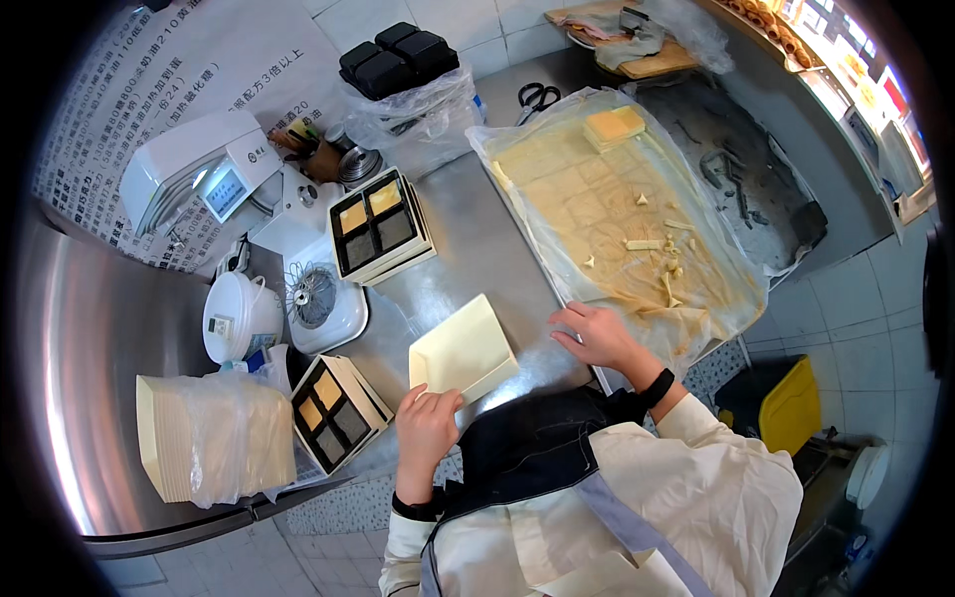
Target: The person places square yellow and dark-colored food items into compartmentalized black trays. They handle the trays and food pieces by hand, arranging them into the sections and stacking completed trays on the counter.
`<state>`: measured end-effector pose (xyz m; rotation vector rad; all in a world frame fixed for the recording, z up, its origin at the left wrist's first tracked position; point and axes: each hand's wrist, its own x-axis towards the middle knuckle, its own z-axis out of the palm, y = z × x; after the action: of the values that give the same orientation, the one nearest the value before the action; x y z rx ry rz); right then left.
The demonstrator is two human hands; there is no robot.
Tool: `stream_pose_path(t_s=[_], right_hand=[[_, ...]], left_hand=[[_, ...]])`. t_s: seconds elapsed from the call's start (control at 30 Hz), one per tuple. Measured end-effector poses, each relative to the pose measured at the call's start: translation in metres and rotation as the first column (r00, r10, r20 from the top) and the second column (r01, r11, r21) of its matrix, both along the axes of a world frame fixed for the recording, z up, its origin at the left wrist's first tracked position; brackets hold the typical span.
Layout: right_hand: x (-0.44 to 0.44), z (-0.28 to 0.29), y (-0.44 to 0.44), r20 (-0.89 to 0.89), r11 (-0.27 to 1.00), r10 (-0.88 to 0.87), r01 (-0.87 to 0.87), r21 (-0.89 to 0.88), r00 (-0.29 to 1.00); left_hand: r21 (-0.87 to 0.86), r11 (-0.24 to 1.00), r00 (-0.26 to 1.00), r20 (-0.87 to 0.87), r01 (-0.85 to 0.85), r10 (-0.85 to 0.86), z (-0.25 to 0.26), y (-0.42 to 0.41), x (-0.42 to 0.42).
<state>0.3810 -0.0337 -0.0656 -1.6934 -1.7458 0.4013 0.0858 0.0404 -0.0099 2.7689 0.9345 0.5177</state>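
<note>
A shallow cream-coloured paper box [466,347] lies on the steel worktop before me, with nothing inside it. My left hand [429,418] grips its near left corner. To the right of the box, my right hand [599,334] hovers with fingers loosely spread and holds nothing. It is closest to the edge of a paper-lined baking tray [552,216]. On that tray sit a small stack of yellow cake squares [613,127] and scattered pale scraps [645,245]. Filled boxes with black dividers [380,224] stand at the back left; others [332,414] are nearer me. Yellow and dark grey squares fill their compartments.
A bagged stack of cream boxes [216,440] stands at the left, near a white tub [242,317] and a stand mixer [224,172] with a whisk. Black dividers [399,60] top a wrapped pile. Scissors [537,101] lie by a second tray holding dark scraps [724,179].
</note>
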Motion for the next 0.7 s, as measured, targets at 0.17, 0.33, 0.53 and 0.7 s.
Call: stream_pose_path(t_s=[0.17,0.33,0.53,0.7], right_hand=[[0.001,0.009,0.026,0.081,0.987,0.102,-0.111,0.119,0.991],[0.026,0.04,0.083,0.177,0.95,0.075,-0.124,0.287,0.981],[0.063,0.132,0.239,0.233,0.851,-0.078,-0.058,0.522,0.969],[0.078,0.17,0.351,0.584,0.801,-0.309,-0.125,0.586,0.751]], left_hand=[[-0.173,0.982,0.997,0.014,-0.072,0.076,-0.021,0.007,-0.003],[-0.507,0.858,0.994,0.021,-0.082,0.107,-0.028,0.012,0.003],[-0.599,0.795,0.957,0.162,-0.099,0.242,-0.026,0.01,-0.004],[-0.773,0.619,0.868,0.207,-0.137,0.451,-0.021,0.009,-0.016]])
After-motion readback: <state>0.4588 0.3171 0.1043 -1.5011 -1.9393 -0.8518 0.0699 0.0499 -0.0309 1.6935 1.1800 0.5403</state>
